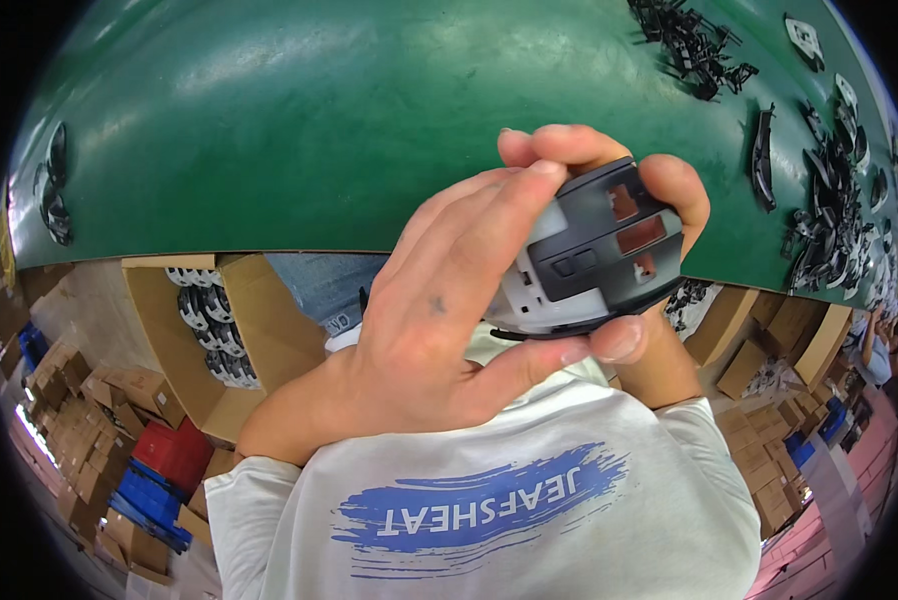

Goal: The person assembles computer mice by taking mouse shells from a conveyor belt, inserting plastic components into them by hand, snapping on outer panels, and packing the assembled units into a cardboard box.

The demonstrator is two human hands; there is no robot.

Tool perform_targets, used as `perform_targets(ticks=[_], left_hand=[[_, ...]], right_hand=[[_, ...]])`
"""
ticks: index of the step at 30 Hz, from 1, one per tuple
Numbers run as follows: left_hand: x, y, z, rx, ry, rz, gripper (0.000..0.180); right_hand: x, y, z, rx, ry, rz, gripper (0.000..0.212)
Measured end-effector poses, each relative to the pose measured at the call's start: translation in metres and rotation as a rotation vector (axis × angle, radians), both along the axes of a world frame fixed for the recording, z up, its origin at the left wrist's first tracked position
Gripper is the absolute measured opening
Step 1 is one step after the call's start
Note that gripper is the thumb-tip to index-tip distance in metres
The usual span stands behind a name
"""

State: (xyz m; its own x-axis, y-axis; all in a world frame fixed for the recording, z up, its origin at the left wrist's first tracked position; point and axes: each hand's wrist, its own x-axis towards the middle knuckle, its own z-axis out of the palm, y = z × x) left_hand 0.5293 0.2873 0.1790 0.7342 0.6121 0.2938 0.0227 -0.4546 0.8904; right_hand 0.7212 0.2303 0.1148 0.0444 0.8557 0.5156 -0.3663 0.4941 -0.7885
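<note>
A moulded plastic housing point(579, 255), black with pale grey sections and several rectangular cutouts, is held up between my two hands, over the near edge of the green table point(309, 130). My left hand point(429, 300) grips it from the left, fingers along its upper left edge and thumb at its lower edge. Round its right side curls my right hand point(677, 195), with fingertips at the far edge and right corner. The housing hides most of the right palm.
Black plastic frames point(694, 50) lie heaped at the table's far right, with a larger pile of black and white parts point(834, 220) nearer. Dark curved pieces point(55, 190) rest at the left. Below stands an open carton point(269, 325) holding stacked parts. Another person point(874, 355) is at far right.
</note>
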Motion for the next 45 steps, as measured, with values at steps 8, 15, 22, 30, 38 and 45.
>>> perform_targets(ticks=[8, 15, 22, 30, 38, 45], left_hand=[[0.011, -0.004, 0.001, 0.085, -0.034, 0.041, 0.112], [0.015, -0.009, -0.003, 0.138, -0.027, 0.101, 0.095], [0.012, -0.01, -0.006, -0.016, 0.057, 0.083, 0.1], [0.017, 0.002, 0.005, -1.369, -0.365, 0.187, 0.082], [0.032, -0.011, 0.003, -1.015, -0.23, 0.372, 0.037], [0.04, -0.013, -0.006, -0.975, -0.265, 0.433, 0.03]], right_hand=[[-0.029, -0.009, 0.026, -0.334, 0.543, -0.157, 0.112], [-0.027, -0.013, 0.017, -0.322, 0.423, -0.059, 0.102], [-0.028, -0.002, 0.012, -0.325, 0.434, -0.137, 0.091], [-0.003, 0.007, 0.037, -0.598, 0.258, 0.191, 0.078], [-0.017, 0.023, 0.056, -0.6, -0.031, -0.25, 0.048], [-0.026, 0.026, 0.036, -0.484, -0.132, -0.299, 0.045]])
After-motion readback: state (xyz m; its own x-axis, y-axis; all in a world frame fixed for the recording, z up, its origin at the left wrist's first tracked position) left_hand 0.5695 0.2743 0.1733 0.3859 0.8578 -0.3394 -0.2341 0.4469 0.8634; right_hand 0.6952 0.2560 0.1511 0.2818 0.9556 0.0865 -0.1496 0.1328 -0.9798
